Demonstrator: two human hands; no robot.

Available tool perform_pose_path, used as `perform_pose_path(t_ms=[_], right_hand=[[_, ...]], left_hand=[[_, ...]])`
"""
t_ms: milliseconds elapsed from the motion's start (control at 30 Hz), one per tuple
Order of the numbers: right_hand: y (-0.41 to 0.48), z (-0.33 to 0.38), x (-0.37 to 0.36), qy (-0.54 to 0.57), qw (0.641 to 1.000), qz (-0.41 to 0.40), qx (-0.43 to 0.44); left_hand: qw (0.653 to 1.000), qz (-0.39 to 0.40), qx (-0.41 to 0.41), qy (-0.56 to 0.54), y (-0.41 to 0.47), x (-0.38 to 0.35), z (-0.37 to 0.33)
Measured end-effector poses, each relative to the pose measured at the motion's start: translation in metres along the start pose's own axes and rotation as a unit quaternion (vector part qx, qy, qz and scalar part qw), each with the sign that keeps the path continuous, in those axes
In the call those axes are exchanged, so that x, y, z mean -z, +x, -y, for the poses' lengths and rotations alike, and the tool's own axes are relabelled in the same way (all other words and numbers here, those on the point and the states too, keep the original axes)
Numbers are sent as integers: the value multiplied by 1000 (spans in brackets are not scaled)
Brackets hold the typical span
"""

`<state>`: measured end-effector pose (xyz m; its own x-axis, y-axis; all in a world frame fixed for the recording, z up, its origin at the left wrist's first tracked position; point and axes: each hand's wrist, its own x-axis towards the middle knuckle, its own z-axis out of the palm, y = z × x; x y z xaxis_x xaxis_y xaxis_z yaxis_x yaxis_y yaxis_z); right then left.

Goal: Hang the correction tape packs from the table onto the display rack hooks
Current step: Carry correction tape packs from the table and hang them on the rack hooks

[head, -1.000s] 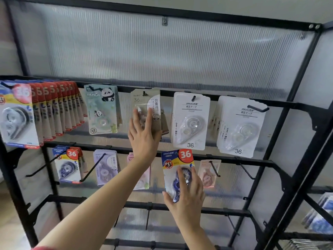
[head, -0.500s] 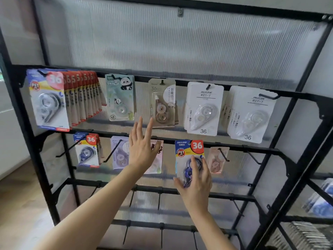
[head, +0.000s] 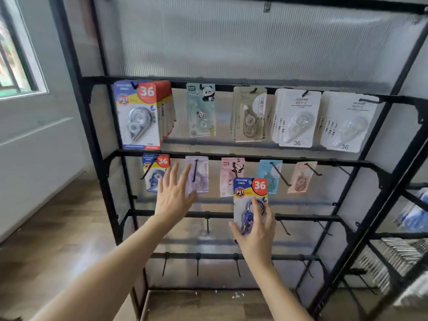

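Blue-and-yellow card with a red "36" disc and a clear blister over a dark blue dispenser: that correction tape pack (head: pixel 250 198) is in your right hand (head: pixel 256 232). Your thumb is at one edge and your fingers curl over the blister, a low grip that leaves the pack's top edge free for a hook. You hold it upright in front of the black metal display rack (head: pixel 178 83), between the second and third rails, on no hook yet.

Your left hand (head: pixel 173 195) holds nothing. Its fingers are straight and spread, raised before the left end of the second rail, perhaps to steady what hangs there. A matching blue-and-yellow pack (head: pixel 154 174) hangs at that end (the likeliest home, I'd judge), beside a lilac carded pack (head: pixel 199 174). Bare black hooks (head: pixel 207 224) jut from the third rail.

Behind the rails is a ribbed translucent plastic panel (head: pixel 231 42). The rack stands on a brown wooden floor (head: pixel 46 239), with a window (head: pixel 16 54) at upper left. No table is in view.
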<state>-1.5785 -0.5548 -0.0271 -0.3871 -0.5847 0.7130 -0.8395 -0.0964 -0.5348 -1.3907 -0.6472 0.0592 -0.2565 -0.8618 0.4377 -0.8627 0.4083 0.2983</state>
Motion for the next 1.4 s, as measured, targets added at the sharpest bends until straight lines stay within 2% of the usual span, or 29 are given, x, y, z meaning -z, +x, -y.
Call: perform_pose_path(t_ms=[333, 700, 867, 1100, 1267, 1400], right_hand=[[-40, 85, -41, 32, 997, 75, 15], [-44, 136, -132, 44, 984, 151, 80], [-32, 144, -159, 42, 983, 143, 106], [-41, 160, -176, 13, 987, 127, 97], [-44, 178, -185, -20, 994, 95, 52], [-49, 193, -187, -34, 995, 93, 19]], left_hand=[[997, 1, 77, 0, -58, 39, 108], [989, 1, 142, 39, -40, 42, 173], [991, -8, 129, 45, -20, 29, 189], [994, -3, 102, 34, -11, 15, 215], [999, 10, 50, 16, -1, 19, 230], [1000, -11, 10, 9, 1, 16, 241]])
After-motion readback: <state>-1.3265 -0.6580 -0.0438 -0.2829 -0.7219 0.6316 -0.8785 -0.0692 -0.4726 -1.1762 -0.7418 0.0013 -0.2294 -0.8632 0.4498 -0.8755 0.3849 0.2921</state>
